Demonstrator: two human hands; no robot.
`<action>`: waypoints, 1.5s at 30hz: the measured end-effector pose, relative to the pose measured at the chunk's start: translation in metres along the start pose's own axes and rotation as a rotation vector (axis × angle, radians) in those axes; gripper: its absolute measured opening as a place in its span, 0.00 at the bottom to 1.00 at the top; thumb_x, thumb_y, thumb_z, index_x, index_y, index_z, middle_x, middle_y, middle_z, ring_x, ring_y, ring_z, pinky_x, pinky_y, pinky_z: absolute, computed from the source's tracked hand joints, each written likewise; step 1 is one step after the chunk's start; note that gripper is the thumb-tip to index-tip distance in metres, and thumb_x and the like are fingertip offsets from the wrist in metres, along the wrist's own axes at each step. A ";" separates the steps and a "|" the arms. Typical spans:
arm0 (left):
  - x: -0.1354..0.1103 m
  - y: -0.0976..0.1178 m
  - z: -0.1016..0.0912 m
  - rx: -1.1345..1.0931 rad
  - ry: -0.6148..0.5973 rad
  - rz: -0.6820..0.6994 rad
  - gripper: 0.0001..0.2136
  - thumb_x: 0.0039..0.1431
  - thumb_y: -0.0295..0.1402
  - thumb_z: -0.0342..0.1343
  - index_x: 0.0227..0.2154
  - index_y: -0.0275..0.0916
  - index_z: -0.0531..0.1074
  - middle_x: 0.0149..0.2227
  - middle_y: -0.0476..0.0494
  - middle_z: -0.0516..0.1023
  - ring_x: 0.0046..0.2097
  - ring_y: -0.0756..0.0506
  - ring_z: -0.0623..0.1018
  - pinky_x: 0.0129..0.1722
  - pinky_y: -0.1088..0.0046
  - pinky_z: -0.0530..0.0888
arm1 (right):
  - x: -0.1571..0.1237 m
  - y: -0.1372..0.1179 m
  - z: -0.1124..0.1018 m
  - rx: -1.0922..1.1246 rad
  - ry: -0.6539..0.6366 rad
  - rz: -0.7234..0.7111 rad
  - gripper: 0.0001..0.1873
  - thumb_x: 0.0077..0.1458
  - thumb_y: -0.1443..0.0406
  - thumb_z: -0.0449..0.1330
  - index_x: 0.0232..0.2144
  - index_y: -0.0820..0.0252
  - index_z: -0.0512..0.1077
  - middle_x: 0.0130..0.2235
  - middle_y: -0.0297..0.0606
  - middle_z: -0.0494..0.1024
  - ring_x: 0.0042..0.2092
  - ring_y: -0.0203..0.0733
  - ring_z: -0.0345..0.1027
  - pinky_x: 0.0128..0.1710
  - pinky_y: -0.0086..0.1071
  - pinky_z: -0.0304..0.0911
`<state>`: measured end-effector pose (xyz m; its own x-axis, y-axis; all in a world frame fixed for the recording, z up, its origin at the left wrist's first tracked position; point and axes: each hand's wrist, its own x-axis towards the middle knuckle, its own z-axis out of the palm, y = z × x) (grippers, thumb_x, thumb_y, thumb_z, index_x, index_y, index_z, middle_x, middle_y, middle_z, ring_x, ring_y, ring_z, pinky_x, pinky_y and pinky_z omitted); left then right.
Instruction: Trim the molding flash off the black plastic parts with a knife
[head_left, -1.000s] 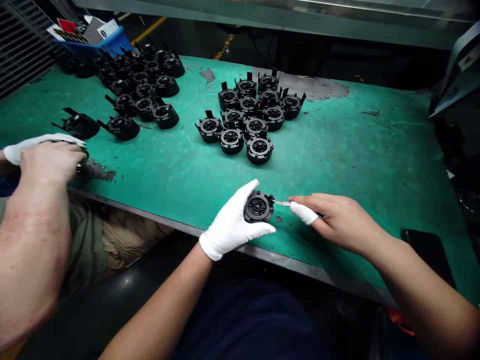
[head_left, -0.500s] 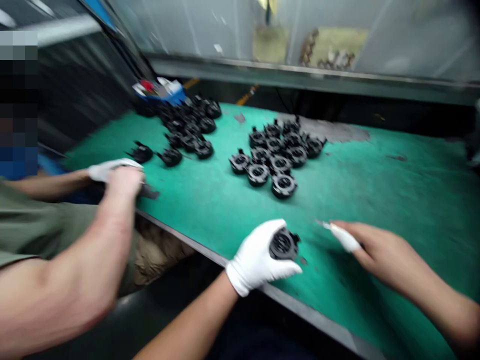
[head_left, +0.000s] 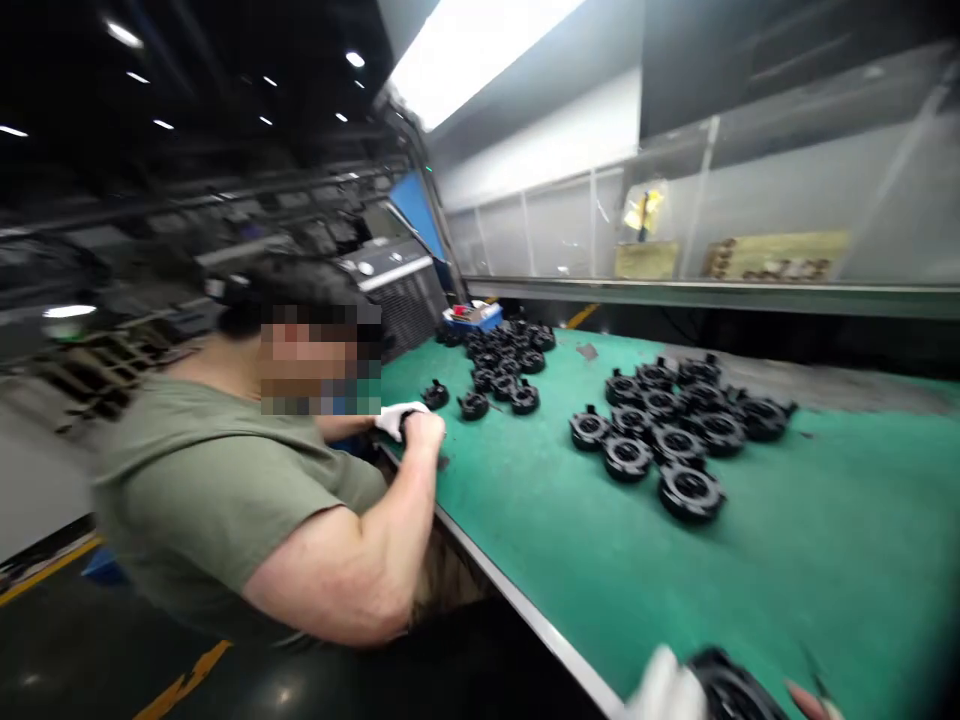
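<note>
At the bottom edge, my left hand (head_left: 664, 690) in a white glove is closed on a round black ring-shaped part (head_left: 731, 688), which the frame cuts off. Only the fingertips of my right hand (head_left: 806, 700) show, at the lower right. They pinch a thin pointed tool (head_left: 817, 672), blurred, its tip directed up beside the part. Beyond my hands, several similar black parts (head_left: 690, 490) lie grouped on the green tabletop (head_left: 570, 570).
On the left a co-worker (head_left: 247, 490) in a green shirt leans over the bench, a gloved hand (head_left: 391, 420) on a dark part. More black parts (head_left: 525, 398) and a blue box (head_left: 480, 318) are farther back. A panelled screen (head_left: 555, 235) borders the bench's rear.
My view has swung left and up, bringing the co-worker into sight and dropping my hands to the bottom edge. The part and the pointed tool are now closer together.
</note>
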<state>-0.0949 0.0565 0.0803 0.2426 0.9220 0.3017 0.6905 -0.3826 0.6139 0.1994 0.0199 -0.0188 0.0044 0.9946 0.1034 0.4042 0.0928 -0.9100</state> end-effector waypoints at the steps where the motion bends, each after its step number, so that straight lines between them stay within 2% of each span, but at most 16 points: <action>1: -0.013 0.008 0.028 -0.039 -0.059 -0.004 0.62 0.42 0.66 0.66 0.73 0.61 0.33 0.73 0.43 0.52 0.73 0.29 0.55 0.60 0.44 0.75 | -0.017 0.006 -0.008 -0.014 0.010 0.055 0.50 0.44 0.25 0.51 0.65 0.34 0.68 0.52 0.45 0.77 0.51 0.66 0.74 0.27 0.46 0.79; 3: -0.038 0.025 0.079 -0.129 -0.172 -0.023 0.61 0.43 0.62 0.69 0.74 0.57 0.36 0.73 0.38 0.51 0.71 0.28 0.58 0.62 0.42 0.74 | -0.053 0.011 -0.027 -0.041 0.048 0.159 0.40 0.57 0.33 0.50 0.61 0.43 0.73 0.54 0.42 0.77 0.54 0.65 0.71 0.46 0.53 0.78; 4: -0.046 0.032 0.096 -0.169 -0.218 -0.038 0.60 0.47 0.59 0.69 0.74 0.53 0.36 0.74 0.35 0.50 0.72 0.27 0.57 0.66 0.40 0.68 | -0.070 0.011 -0.036 -0.052 0.061 0.201 0.34 0.64 0.38 0.50 0.61 0.46 0.74 0.56 0.40 0.75 0.57 0.63 0.69 0.56 0.54 0.72; 6: -0.045 0.038 0.117 -0.236 -0.359 -0.020 0.59 0.47 0.53 0.73 0.74 0.46 0.40 0.74 0.32 0.49 0.73 0.30 0.55 0.71 0.42 0.60 | -0.095 0.006 -0.050 -0.067 0.058 0.241 0.26 0.73 0.46 0.49 0.61 0.49 0.73 0.61 0.38 0.71 0.61 0.58 0.65 0.65 0.54 0.60; 8: -0.030 0.034 0.125 -0.273 -0.495 0.044 0.59 0.46 0.51 0.75 0.73 0.43 0.43 0.74 0.32 0.49 0.74 0.32 0.53 0.73 0.45 0.57 | -0.108 0.001 -0.057 -0.087 0.007 0.233 0.22 0.76 0.53 0.49 0.63 0.50 0.71 0.63 0.37 0.69 0.63 0.55 0.62 0.66 0.53 0.58; 10: -0.012 0.028 0.127 -0.285 -0.594 0.112 0.57 0.46 0.51 0.75 0.72 0.42 0.47 0.73 0.32 0.54 0.73 0.33 0.57 0.72 0.47 0.59 | -0.115 -0.003 -0.059 -0.117 -0.045 0.199 0.21 0.76 0.58 0.47 0.64 0.50 0.69 0.64 0.37 0.68 0.64 0.53 0.60 0.65 0.51 0.61; 12: -0.003 0.026 0.129 -0.284 -0.613 0.151 0.51 0.48 0.50 0.74 0.70 0.43 0.53 0.70 0.33 0.60 0.70 0.33 0.63 0.71 0.47 0.63 | -0.120 -0.006 -0.057 -0.154 -0.078 0.165 0.22 0.76 0.62 0.45 0.66 0.48 0.66 0.63 0.37 0.67 0.63 0.52 0.61 0.62 0.49 0.65; 16: -0.014 0.032 0.139 -0.289 -0.468 0.117 0.43 0.50 0.50 0.73 0.65 0.42 0.60 0.65 0.33 0.67 0.66 0.33 0.70 0.67 0.46 0.68 | -0.124 -0.013 -0.048 -0.210 -0.141 0.117 0.23 0.75 0.65 0.44 0.66 0.49 0.64 0.59 0.41 0.70 0.57 0.52 0.68 0.51 0.42 0.73; 22: -0.026 0.038 0.148 -0.322 -0.413 0.077 0.45 0.55 0.47 0.71 0.69 0.41 0.53 0.64 0.34 0.69 0.65 0.34 0.72 0.67 0.49 0.69 | -0.115 -0.021 -0.049 -0.330 -0.173 0.084 0.21 0.75 0.65 0.45 0.64 0.55 0.66 0.46 0.41 0.75 0.44 0.50 0.73 0.41 0.40 0.70; 24: -0.018 0.037 0.142 -0.341 -0.475 0.091 0.47 0.54 0.42 0.71 0.71 0.42 0.50 0.66 0.35 0.67 0.65 0.35 0.71 0.68 0.51 0.68 | -0.112 -0.021 -0.060 -0.327 -0.161 0.051 0.20 0.75 0.65 0.47 0.63 0.53 0.67 0.48 0.39 0.75 0.46 0.48 0.73 0.42 0.37 0.68; 27: 0.002 0.031 0.124 -0.344 -0.685 0.181 0.50 0.53 0.37 0.71 0.72 0.44 0.48 0.71 0.38 0.60 0.70 0.36 0.65 0.71 0.54 0.64 | -0.108 -0.021 -0.078 -0.380 -0.093 0.041 0.18 0.75 0.64 0.48 0.61 0.52 0.70 0.53 0.36 0.74 0.51 0.45 0.71 0.43 0.34 0.67; 30: 0.020 0.022 0.106 -0.326 -0.802 0.302 0.46 0.56 0.28 0.65 0.73 0.48 0.47 0.74 0.45 0.51 0.73 0.39 0.57 0.73 0.56 0.59 | -0.102 -0.021 -0.085 -0.427 -0.112 0.054 0.18 0.75 0.63 0.48 0.60 0.53 0.71 0.49 0.35 0.75 0.47 0.44 0.72 0.41 0.35 0.65; 33: 0.022 0.018 0.099 -0.383 -0.755 0.344 0.44 0.59 0.30 0.65 0.73 0.48 0.47 0.75 0.44 0.49 0.74 0.38 0.54 0.74 0.54 0.56 | -0.095 -0.024 -0.075 -0.393 -0.207 0.041 0.19 0.76 0.63 0.46 0.61 0.55 0.71 0.44 0.35 0.74 0.43 0.43 0.72 0.39 0.35 0.64; 37: 0.005 0.024 0.111 -0.414 -0.587 0.217 0.51 0.49 0.48 0.74 0.71 0.43 0.53 0.72 0.35 0.56 0.72 0.33 0.59 0.72 0.51 0.61 | -0.090 -0.026 -0.055 -0.446 -0.224 0.019 0.20 0.76 0.62 0.46 0.62 0.57 0.70 0.42 0.35 0.74 0.41 0.44 0.72 0.38 0.37 0.64; 40: -0.007 0.029 0.124 -0.368 -0.468 0.134 0.45 0.50 0.48 0.74 0.67 0.42 0.60 0.68 0.36 0.65 0.68 0.35 0.67 0.70 0.52 0.66 | -0.089 -0.027 -0.045 -0.557 -0.199 0.018 0.21 0.75 0.63 0.46 0.61 0.59 0.71 0.41 0.36 0.75 0.39 0.46 0.73 0.37 0.39 0.64; 45: -0.017 0.032 0.134 -0.357 -0.363 0.162 0.40 0.52 0.48 0.72 0.64 0.39 0.64 0.63 0.36 0.71 0.64 0.38 0.72 0.68 0.58 0.69 | -0.093 -0.034 -0.039 -0.728 -0.168 0.018 0.24 0.68 0.67 0.46 0.60 0.62 0.72 0.44 0.39 0.76 0.41 0.50 0.74 0.32 0.42 0.62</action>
<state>0.0143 0.0367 -0.0026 0.5907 0.7864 0.1806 0.3648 -0.4599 0.8096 0.2208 -0.0777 0.0178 -0.0998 0.9947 -0.0244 0.9088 0.0811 -0.4093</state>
